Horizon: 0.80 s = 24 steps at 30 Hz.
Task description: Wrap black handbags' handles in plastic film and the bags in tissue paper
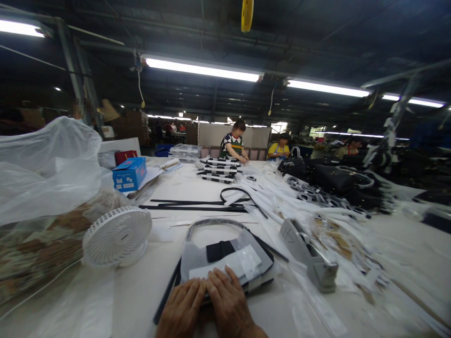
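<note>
A black handbag point(266, 256) lies in front of me, its looped handle point(207, 221) pointing away and wrapped in clear film. Grey-white sheeting point(195, 256) covers most of it, with a black strap bundle point(220, 251) on top. Across the near part runs a folded white wrapping sheet point(225, 264) with shiny clear tape on its right end. My left hand point(185, 305) and my right hand point(227, 298) meet at the bag's near edge, fingers closed over the white sheet there. Both thumbs are hidden. Right of the bag stands a grey tape dispenser point(310, 258).
A white fan point(118, 234) and a large plastic bag point(45, 173) stand on the left, near a blue box point(129, 174). Black straps point(197, 205) and white strips point(268, 192) lie beyond. Black bags point(334, 180) are piled at right. A co-worker point(233, 143) stands across the table.
</note>
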### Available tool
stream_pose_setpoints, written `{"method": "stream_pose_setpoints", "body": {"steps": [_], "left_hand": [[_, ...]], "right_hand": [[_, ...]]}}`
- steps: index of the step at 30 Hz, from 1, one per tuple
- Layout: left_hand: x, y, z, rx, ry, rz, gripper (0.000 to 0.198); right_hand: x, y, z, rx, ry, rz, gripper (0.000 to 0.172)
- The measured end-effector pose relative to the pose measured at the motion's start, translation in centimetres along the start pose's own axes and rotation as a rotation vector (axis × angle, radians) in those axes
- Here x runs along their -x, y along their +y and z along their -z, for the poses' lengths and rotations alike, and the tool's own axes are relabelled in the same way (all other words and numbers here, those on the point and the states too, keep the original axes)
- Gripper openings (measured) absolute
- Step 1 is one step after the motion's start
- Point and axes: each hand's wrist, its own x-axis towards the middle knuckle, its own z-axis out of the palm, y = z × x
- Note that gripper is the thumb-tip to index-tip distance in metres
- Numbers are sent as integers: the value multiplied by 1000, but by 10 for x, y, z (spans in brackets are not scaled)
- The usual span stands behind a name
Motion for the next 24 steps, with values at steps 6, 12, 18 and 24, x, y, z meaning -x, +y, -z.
{"method": "stream_pose_setpoints", "body": {"steps": [6,12,18,24], "left_hand": [[2,-4,1,-18,-15,-35,36],[-2,-3,3,-36,24,-38,37],[-10,1,5,-23,83,-28,39],[-12,2,6,-16,93,-23,39]], "right_hand": [[1,0,1,-7,-12,1,38],[2,1,-1,-15,-15,6,39],[1,0,-1,0,13,-1,38],[-1,0,1,7,18,7,39]]}}
